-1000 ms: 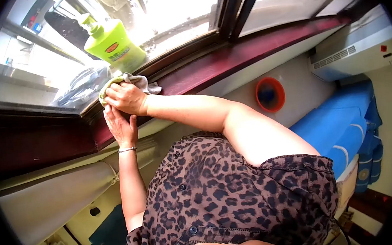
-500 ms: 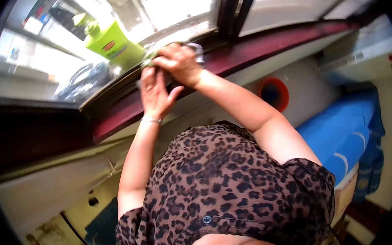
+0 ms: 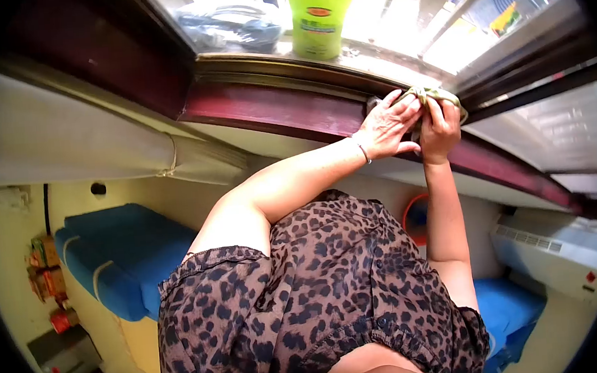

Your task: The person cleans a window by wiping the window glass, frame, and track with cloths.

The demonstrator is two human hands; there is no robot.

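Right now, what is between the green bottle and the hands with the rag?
Only bare wooden window ledge lies between the green bottle and the rag, seen in the head view.
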